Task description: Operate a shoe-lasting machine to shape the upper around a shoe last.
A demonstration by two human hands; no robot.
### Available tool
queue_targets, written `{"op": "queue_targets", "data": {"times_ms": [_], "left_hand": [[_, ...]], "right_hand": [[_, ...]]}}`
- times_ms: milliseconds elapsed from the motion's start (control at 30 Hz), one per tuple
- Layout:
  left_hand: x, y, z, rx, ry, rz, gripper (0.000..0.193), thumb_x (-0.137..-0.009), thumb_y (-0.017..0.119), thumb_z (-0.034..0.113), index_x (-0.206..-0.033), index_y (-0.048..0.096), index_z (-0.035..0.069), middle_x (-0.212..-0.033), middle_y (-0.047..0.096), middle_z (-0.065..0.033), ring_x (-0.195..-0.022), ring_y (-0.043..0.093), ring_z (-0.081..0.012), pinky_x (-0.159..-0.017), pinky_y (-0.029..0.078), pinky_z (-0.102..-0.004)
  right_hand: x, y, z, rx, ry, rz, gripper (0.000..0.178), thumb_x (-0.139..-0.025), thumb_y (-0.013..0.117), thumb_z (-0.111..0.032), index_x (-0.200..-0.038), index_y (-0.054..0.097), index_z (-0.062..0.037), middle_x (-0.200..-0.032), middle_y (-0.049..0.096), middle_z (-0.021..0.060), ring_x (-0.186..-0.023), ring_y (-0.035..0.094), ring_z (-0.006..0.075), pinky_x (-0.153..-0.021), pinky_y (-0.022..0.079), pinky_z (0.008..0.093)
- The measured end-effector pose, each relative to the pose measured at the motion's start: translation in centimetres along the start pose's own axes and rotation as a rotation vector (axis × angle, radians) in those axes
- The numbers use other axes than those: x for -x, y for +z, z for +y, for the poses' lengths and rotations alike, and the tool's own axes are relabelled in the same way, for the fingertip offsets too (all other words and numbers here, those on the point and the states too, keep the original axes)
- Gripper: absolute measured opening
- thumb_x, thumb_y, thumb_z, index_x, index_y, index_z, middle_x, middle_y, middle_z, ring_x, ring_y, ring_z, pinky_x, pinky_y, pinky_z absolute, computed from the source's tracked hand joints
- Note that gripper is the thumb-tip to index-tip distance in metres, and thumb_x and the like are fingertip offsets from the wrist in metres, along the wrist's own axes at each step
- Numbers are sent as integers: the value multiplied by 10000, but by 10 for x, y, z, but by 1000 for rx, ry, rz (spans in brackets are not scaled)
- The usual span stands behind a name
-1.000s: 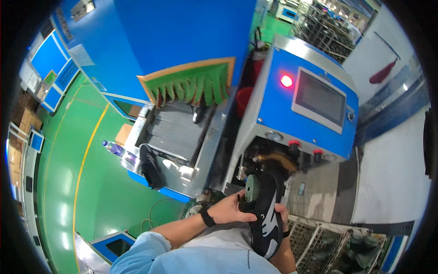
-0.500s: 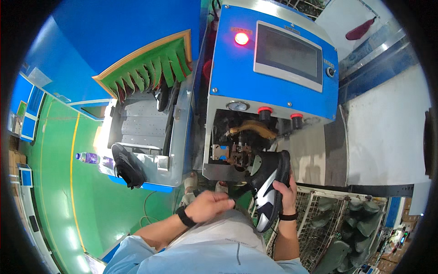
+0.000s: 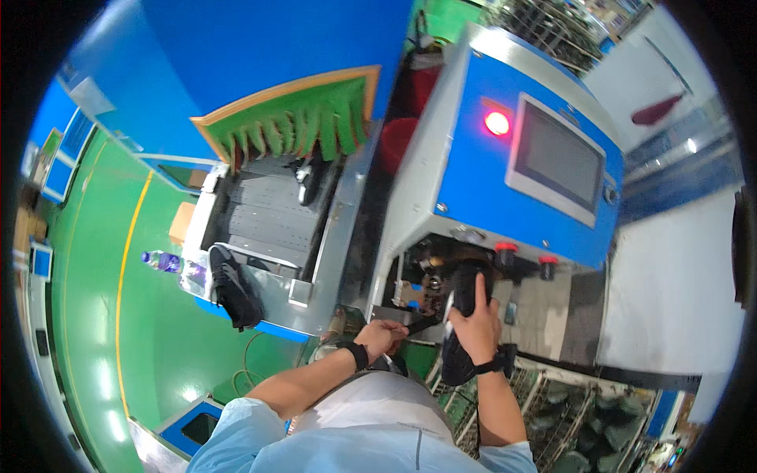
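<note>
My right hand (image 3: 478, 335) grips a black shoe (image 3: 456, 363) with its dark sole turned toward me, the index finger stretched along it. The shoe's upper end is at the opening (image 3: 422, 276) of a blue and white machine (image 3: 465, 173), where metal parts show; whether they touch is hidden. Left of the shoe, my left hand (image 3: 382, 337) is closed in a pinch on a dark strip (image 3: 423, 324) that reaches toward the shoe. How the strip joins the shoe cannot be made out.
Red-topped knobs (image 3: 506, 257), a lit red lamp (image 3: 497, 124) and a screen (image 3: 558, 162) sit on the machine. At left, another black shoe (image 3: 234, 290) rests on the conveyor's (image 3: 272, 213) near end; one more (image 3: 307, 183) lies by the green strip curtain (image 3: 292, 130). A wire rack (image 3: 544, 410) stands lower right.
The view has swung, shifting the scene rightward. My right hand has turned the shoe sole toward me and raised it to the machine's opening. The left hand has moved toward the shoe.
</note>
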State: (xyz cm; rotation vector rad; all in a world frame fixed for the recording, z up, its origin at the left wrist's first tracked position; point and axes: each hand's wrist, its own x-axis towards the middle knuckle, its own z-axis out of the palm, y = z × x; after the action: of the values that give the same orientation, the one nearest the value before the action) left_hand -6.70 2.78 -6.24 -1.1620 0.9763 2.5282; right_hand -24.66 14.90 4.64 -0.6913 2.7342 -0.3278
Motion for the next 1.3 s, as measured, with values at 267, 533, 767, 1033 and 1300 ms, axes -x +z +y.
{"op": "queue_targets", "data": {"times_ms": [267, 533, 767, 1033, 1300], "left_hand": [[-12, -11, 10, -86, 26, 11, 194, -986, 608, 192, -915, 644, 15, -653, 541, -20, -561, 478, -122, -505, 366, -303], [-6, -13, 13, -499, -18, -90, 333, -968, 530, 285, -1083, 643, -6, -820, 654, -96, -660, 617, -172, -603, 510, -320], [16, 13, 27, -450, 21, -272, 442, -976, 575, 436, -1079, 659, 15, -862, 670, -78, -695, 638, -160, -616, 509, -318], [31, 21, 19, -62, -507, -659, 836, -826, 481, 846, -895, 638, 28, -776, 645, -66, -508, 476, -116, -542, 415, -251], [19, -12, -22, -348, -541, -542, 417, -941, 621, 501, -984, 616, 86, -824, 607, 5, -701, 599, -132, -633, 513, -293]], "right_hand": [[-19, 13, -12, 96, -32, 178, 915, -827, 718, -361, -1581, 222, -209, -1388, 395, 384, -1012, 620, 539, -801, 540, 529], [-2, 22, -12, 65, -53, 329, 914, -853, 707, -326, -1591, 186, -190, -1265, 436, 381, -916, 592, 544, -779, 502, 545], [75, 38, 13, 13, -147, 441, 913, -866, 721, -324, -1592, 200, -136, -1375, 356, 422, -1139, 478, 615, -902, 450, 601], [200, -4, 13, -60, -284, 140, 752, -685, 869, -227, -1347, 563, -43, -1206, 485, 348, -988, 612, 526, -762, 540, 533], [151, 0, 38, -1217, 594, -99, 590, -994, 609, -225, -1475, 384, 31, -1198, 644, 126, -1036, 628, 216, -936, 517, 378]]}}
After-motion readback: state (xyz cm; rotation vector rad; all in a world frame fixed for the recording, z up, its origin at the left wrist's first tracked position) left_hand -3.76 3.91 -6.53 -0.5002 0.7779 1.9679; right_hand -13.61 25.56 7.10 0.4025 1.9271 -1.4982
